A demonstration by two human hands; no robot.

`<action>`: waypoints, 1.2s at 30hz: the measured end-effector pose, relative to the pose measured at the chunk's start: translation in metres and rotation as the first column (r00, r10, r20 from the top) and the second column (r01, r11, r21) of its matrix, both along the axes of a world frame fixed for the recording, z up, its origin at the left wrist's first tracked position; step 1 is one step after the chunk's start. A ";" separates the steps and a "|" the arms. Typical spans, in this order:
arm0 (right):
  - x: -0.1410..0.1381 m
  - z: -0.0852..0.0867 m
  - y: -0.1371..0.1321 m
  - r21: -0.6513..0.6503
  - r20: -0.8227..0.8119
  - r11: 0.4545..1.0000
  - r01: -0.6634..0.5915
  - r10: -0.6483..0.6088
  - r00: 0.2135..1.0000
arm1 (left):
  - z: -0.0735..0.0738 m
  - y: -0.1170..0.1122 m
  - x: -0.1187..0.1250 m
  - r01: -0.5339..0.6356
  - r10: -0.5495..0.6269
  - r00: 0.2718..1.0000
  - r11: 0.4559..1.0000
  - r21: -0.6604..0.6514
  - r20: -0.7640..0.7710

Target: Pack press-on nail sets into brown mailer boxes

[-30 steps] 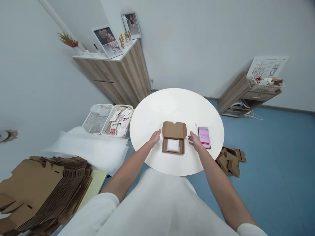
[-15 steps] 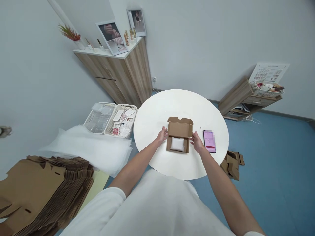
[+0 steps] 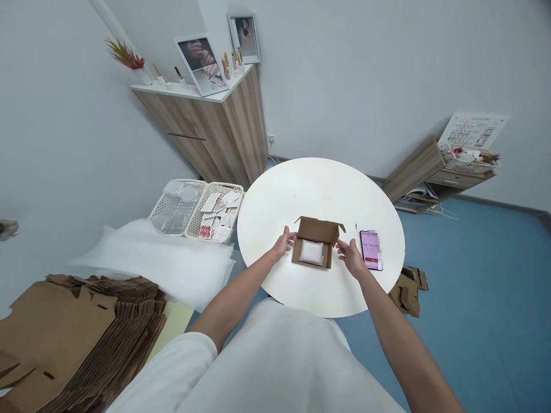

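A small brown cardboard box (image 3: 297,256) stands on the white round table (image 3: 275,201) with its lid (image 3: 318,230) raised at a steep angle. Inside lies a white wrapped packet (image 3: 311,251), filling most of the bottom. My left hand (image 3: 283,243) is at the box's left side, thumb up and fingers apart, fingertips close to the cardboard. At the right edge of the lid is my right hand (image 3: 352,258), its fingers spread and near or touching the side flap. Whether either hand presses the cardboard is too small to tell.
A phone (image 3: 371,250) with a pink screen lies right of my right hand. Two white baskets (image 3: 189,229), white foam sheets (image 3: 172,258) and stacked flat cardboard (image 3: 86,321) are at the left. Folded cardboard (image 3: 407,289) sits on the floor beyond the table's right edge.
The box's lid has tipped forward from lying further back, and its side flaps now stick out. My right hand has shifted slightly right and down; my left hand stays beside the box.
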State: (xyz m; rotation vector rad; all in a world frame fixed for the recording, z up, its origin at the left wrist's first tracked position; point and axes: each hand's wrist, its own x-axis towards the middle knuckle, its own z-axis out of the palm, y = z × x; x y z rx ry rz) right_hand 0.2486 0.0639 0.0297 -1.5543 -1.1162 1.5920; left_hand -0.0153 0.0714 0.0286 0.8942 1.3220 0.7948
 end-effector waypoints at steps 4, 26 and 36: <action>0.004 0.002 -0.008 -0.052 -0.063 0.998 -0.028 0.025 0.998 | 0.003 -0.003 -0.006 0.097 -0.097 0.995 0.991 -0.088 0.003; -0.001 0.004 -0.055 -0.282 0.163 0.956 -0.083 0.133 0.978 | -0.008 -0.043 -0.007 0.313 -0.373 0.844 0.926 -0.210 -0.386; -0.013 -0.031 -0.059 -0.124 0.505 0.992 0.016 0.049 0.861 | -0.025 -0.050 0.008 0.295 -0.274 0.585 0.949 -0.115 -0.763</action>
